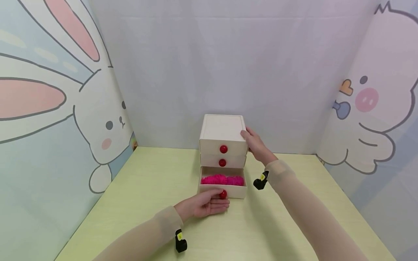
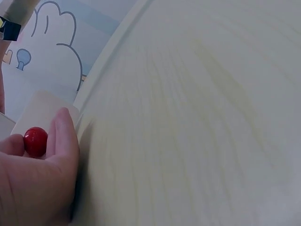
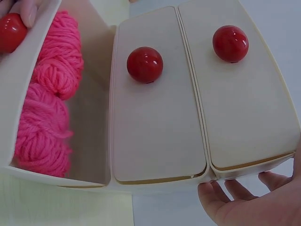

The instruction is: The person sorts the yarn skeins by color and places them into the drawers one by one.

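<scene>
A small white drawer cabinet (image 1: 224, 127) has three stacked drawers with round red knobs. Its bottom drawer (image 1: 207, 187) stands pulled out, and two balls of pink yarn (image 3: 56, 66) lie side by side in it. My left hand (image 1: 209, 203) pinches the bottom red knob (image 2: 35, 141), thumb on one side and fingers on the other. At the cabinet's right side is my right hand (image 1: 258, 145), its thumb at the top edge and its fingertips (image 3: 209, 195) against the side wall. The middle drawer (image 3: 160, 122) and top drawer (image 3: 249, 108) are closed.
The cabinet stands on a pale yellow wooden table (image 1: 156, 174) near a white cloth backdrop (image 1: 163, 72). Side panels carry a cartoon rabbit (image 1: 107, 98) and a pig-nosed cartoon figure (image 1: 375, 72). A small black device (image 1: 180, 242) hangs at each sleeve cuff.
</scene>
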Demonstrator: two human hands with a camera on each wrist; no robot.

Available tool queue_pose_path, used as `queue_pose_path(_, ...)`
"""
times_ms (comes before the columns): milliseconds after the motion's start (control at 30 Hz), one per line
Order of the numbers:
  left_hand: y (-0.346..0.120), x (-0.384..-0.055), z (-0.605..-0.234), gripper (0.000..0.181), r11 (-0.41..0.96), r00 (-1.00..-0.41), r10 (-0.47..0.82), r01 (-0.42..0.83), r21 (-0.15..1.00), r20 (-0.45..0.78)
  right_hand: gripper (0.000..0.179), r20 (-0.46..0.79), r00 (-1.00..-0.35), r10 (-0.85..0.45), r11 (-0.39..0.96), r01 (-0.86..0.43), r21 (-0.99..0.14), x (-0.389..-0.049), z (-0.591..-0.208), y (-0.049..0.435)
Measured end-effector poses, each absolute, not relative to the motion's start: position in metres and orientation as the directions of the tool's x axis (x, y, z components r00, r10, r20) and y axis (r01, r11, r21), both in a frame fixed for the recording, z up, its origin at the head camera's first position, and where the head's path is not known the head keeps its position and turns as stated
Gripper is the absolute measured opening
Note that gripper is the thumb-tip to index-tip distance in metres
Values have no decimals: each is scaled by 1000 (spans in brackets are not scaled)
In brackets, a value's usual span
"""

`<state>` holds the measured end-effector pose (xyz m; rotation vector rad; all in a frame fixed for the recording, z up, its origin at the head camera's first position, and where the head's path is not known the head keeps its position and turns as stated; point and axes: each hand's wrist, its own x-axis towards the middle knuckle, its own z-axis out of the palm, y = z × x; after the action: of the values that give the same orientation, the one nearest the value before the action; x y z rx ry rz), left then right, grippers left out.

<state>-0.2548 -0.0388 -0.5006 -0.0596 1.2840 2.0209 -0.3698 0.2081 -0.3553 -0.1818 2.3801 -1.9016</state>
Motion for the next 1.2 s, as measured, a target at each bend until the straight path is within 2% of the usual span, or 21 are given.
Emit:
queue_pose_path(200, -36, -264, -500, 41, -262, -766, 512, -571, 778, -389, 65, 5, -989, -147, 204, -36, -978, -371, -355, 209)
queue_pose_path(600, -26, -287, -500, 45, -285, -794, 463, -555, 782, -394, 67, 0, -988, -152, 204, -32, -978, -373, -356, 209)
queue_pose_path(1200, -18, -312, -501, 40, -296, -834, 408, -506, 810, -371, 66, -4, -989, -147, 196, -26, -980, -373, -355, 208)
